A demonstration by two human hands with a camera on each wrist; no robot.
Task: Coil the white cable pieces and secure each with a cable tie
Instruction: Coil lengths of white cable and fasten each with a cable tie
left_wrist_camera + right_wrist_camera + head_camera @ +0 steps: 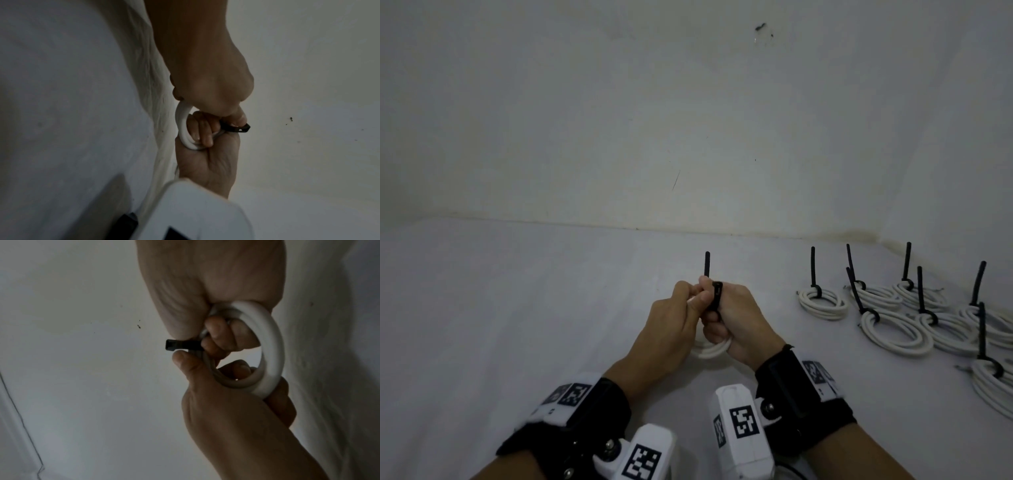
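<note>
Both hands meet over the white cloth, holding one white cable coil [710, 350] with a black cable tie [716, 298] looped round its top. The tie's tail [707, 263] sticks straight up above the fingers. My left hand [678, 315] has its fingers curled round the coil [183, 126] and the tie's strap. My right hand [741, 317] has fingers through the coil [271, 353], and its thumb [183, 360] presses against the tie's head [172, 345]. Most of the coil is hidden by the hands in the head view.
Several tied white coils [822, 303] lie at the right on the cloth, each with a black tie tail standing up [907, 263]. A pale wall [688, 120] rises just behind. The cloth [500, 308] stretches bare to the left.
</note>
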